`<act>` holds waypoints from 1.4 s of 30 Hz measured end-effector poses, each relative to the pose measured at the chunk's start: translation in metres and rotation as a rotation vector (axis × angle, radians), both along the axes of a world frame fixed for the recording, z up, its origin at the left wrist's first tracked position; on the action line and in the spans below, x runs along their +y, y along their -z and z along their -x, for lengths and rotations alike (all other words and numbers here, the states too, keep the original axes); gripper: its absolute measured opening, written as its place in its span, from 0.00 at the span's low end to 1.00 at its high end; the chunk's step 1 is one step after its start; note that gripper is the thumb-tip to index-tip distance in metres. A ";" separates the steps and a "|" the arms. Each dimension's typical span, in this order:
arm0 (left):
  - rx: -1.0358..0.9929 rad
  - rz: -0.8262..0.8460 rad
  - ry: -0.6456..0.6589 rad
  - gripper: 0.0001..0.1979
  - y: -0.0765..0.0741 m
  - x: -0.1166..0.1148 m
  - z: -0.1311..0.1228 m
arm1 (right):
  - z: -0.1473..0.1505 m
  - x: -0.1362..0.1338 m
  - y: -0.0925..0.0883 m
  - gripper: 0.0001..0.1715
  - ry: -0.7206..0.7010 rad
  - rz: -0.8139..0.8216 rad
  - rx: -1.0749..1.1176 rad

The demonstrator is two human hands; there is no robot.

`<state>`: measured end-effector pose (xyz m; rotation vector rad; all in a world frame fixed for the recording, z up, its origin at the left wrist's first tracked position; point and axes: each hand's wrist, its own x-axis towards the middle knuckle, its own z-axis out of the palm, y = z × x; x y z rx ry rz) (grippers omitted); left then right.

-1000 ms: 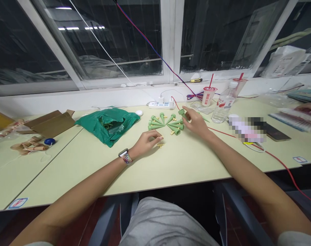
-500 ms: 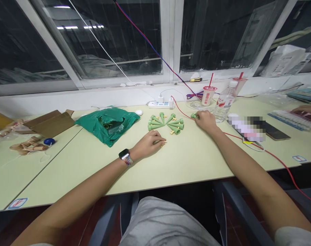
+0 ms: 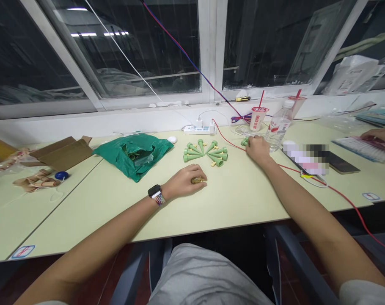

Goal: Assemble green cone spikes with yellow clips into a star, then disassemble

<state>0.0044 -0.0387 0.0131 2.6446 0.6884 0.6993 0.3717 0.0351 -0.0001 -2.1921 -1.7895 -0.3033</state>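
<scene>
Several green cone-shaped spikes [image 3: 205, 153] with small yellow pieces lie in a fan on the pale table [image 3: 211, 199], their tips meeting in the middle. Nearer the front edge, to the left of the fan, my left hand [image 3: 186, 181] rests with curled fingers around a small yellow piece [image 3: 197, 180]. Right of the fan, my right hand [image 3: 257, 149] has its fingers closed on a green piece [image 3: 245, 141], mostly covered by the fingertips. The open green plastic bag [image 3: 133, 154] sits left of the fan, with green items inside.
Behind my right hand stand a lidded cup [image 3: 257, 119] and a water bottle [image 3: 279, 127]. A power strip [image 3: 197, 129] lies by the wall, and a red cable crosses the right side. Phones [image 3: 341, 163] and another person's hand [image 3: 379, 134] are at right; cardboard [image 3: 65, 154] is at left.
My right hand has shifted slightly right with the green piece. My left hand's fingers have curled and lowered around the yellow piece. The other person's hand and the item under it moved slightly.
</scene>
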 end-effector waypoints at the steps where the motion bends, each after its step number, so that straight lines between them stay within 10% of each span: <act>1: -0.001 -0.006 0.009 0.06 0.000 0.000 0.000 | 0.000 0.000 0.000 0.17 -0.001 -0.007 -0.001; 7: 0.009 -0.033 0.048 0.04 0.000 0.002 0.001 | 0.011 -0.006 -0.003 0.13 -0.080 -0.176 0.100; 16: 0.044 -0.059 0.032 0.07 -0.001 0.003 0.002 | 0.083 -0.049 -0.014 0.11 -0.926 -0.269 0.005; 42: -0.205 -0.126 -0.113 0.09 -0.002 -0.001 0.001 | 0.129 -0.078 -0.011 0.18 -1.222 -0.574 0.218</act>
